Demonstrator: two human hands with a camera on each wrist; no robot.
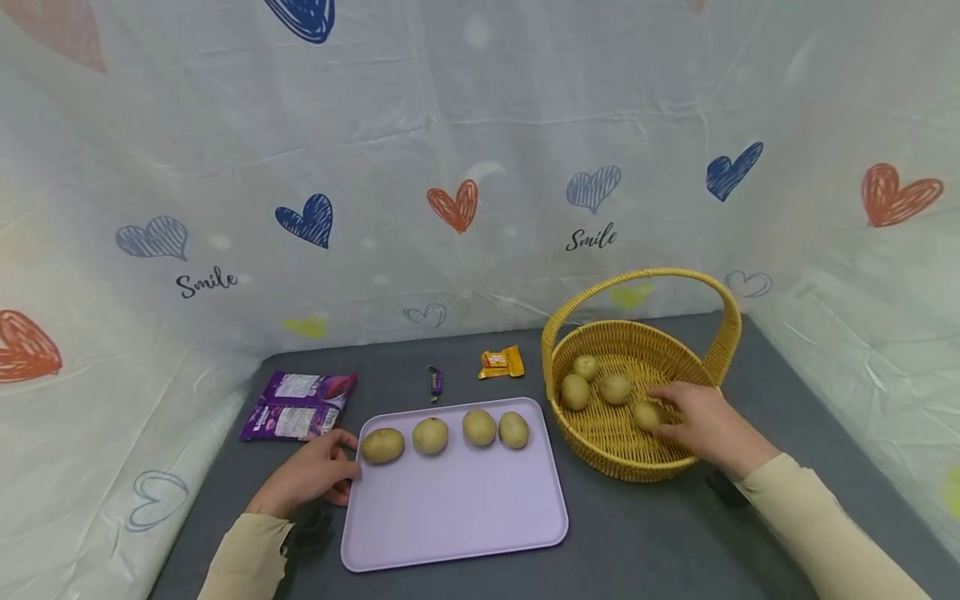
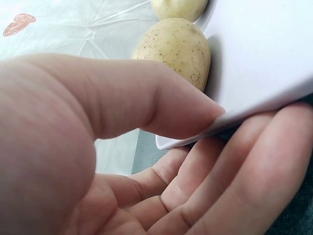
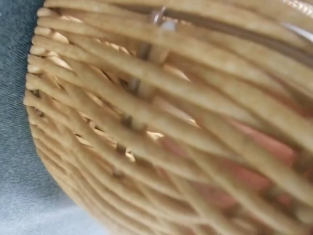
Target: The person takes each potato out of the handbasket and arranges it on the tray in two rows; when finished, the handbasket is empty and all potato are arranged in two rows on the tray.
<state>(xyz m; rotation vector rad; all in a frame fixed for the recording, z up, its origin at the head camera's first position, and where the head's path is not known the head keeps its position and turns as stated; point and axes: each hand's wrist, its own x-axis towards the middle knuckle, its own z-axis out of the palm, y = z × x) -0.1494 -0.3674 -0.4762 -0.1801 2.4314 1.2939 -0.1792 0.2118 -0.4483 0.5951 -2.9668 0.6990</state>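
Note:
My left hand (image 1: 309, 475) pinches the left edge of a pale lilac tray (image 1: 457, 517); in the left wrist view the thumb (image 2: 181, 115) lies on the rim, with fingers beneath. Several potatoes (image 1: 431, 436) stand in a row along the tray's far side. At the right, my right hand (image 1: 708, 423) reaches inside a yellow woven basket (image 1: 600, 457) and grips a potato (image 1: 647, 415) between thumb and fingers. Three other potatoes (image 1: 616, 389) lie deeper in the basket. Woven basket wall (image 3: 122, 112) fills most of the right wrist view, hiding nearly all of that hand.
Behind the left hand lies a purple snack packet (image 1: 300, 406). A small purple-wrapped candy (image 1: 436, 382) and an orange-yellow packet (image 1: 501, 362) sit beyond the tray. The basket's tall handle (image 1: 645, 273) arches over it. A heart-printed sheet (image 1: 390, 167) hangs behind the dark grey table (image 1: 615, 550).

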